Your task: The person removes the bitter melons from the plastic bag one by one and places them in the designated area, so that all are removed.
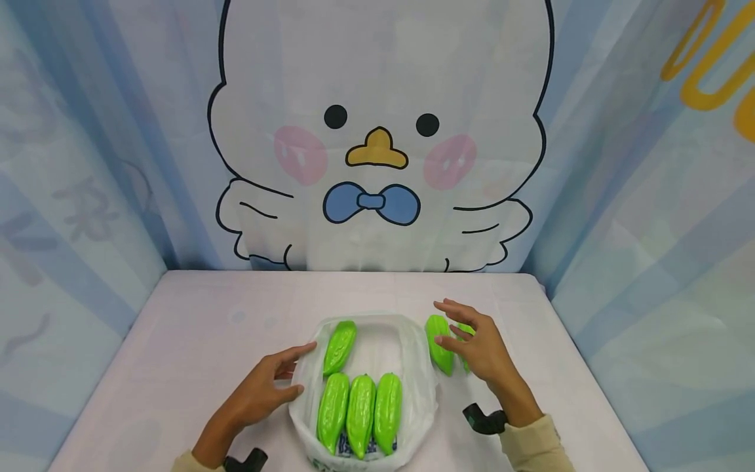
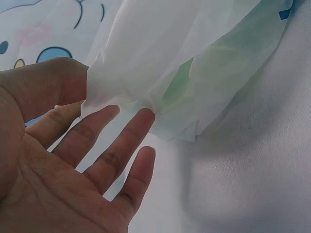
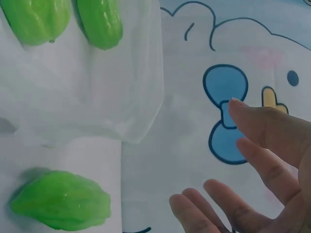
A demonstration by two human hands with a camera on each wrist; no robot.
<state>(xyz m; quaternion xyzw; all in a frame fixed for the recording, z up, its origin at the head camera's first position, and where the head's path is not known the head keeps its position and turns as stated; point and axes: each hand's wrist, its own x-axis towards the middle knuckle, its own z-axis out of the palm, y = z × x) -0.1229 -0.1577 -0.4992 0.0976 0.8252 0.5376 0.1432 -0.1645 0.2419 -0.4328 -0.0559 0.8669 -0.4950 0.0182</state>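
Glossy green covers the ridged vegetables, six in view: four inside the bag (image 1: pixel 421 393) and two on the table (image 1: pixel 224 341) just beyond its right side. Of those inside, three vegetables (image 1: pixel 361 413) lie side by side near the close edge, perhaps because their long shapes pack neatly that way, and one vegetable (image 1: pixel 340 347) leans along the far left wall. The single bag is thin white plastic, its mouth spread wide, which probably leaves the bottom easy to reach. The left hand (image 1: pixel 259 390), thumb and fingers well parted, touches its left rim, apparently to stop the soft wall from folding inward. The right hand (image 1: pixel 483 347) is spread too and holds nothing; it hovers by the outside pair (image 1: pixel 439 344), partly hiding one, likely poised within easy reach of both. Two black wrist devices (image 1: pixel 485 419) sit at the tan sleeves (image 1: pixel 537 446), one per arm. Behind the table hangs a curtain (image 1: pixel 377 65) printed with one cartoon bird wearing one blue bow tie.
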